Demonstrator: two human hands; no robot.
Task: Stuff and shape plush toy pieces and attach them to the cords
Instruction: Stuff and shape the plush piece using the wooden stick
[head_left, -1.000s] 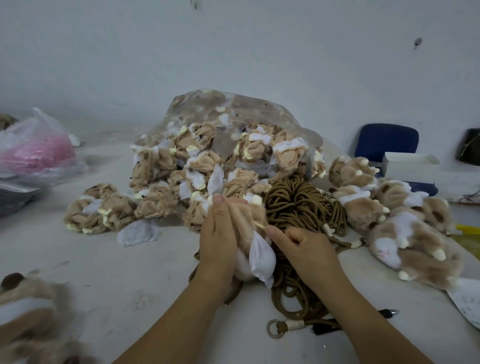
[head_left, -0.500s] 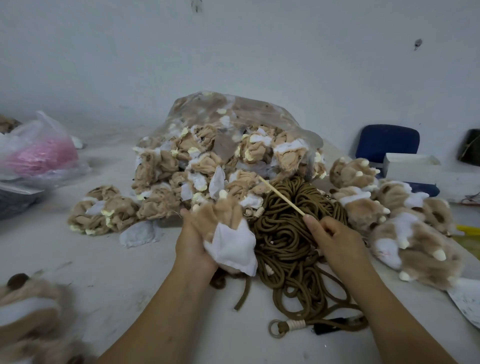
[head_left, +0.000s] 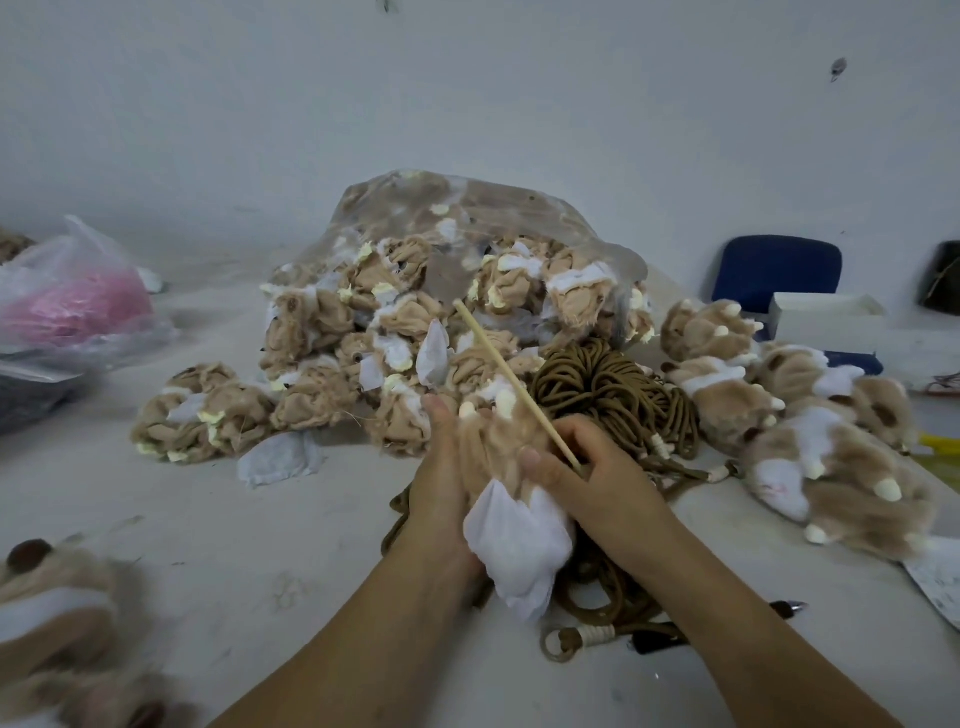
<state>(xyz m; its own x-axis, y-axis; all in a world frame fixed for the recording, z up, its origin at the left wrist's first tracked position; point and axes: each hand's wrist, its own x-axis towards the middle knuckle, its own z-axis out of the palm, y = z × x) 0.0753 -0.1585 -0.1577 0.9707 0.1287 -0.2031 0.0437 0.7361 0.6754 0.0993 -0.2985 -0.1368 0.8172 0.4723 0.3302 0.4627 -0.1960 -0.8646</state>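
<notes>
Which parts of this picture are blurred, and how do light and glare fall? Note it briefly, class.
Head view: stuffed toys in the bottom-left corner are smeared, out of focus; head view: left hand, right hand, plush piece and stick are sharp; head view: light soft, shadows on the table faint; head view: clear bag shows dull sheen, no hard glare.

Light is soft, even and somewhat dim, with a cool grey cast; shadows on the table (head_left: 208, 519) are faint and diffuse; the clear bag (head_left: 467, 208) carries a dull sheen; the plush toy (head_left: 52, 623) at lower left is blurred; edges stretch from wide-angle distortion.
</notes>
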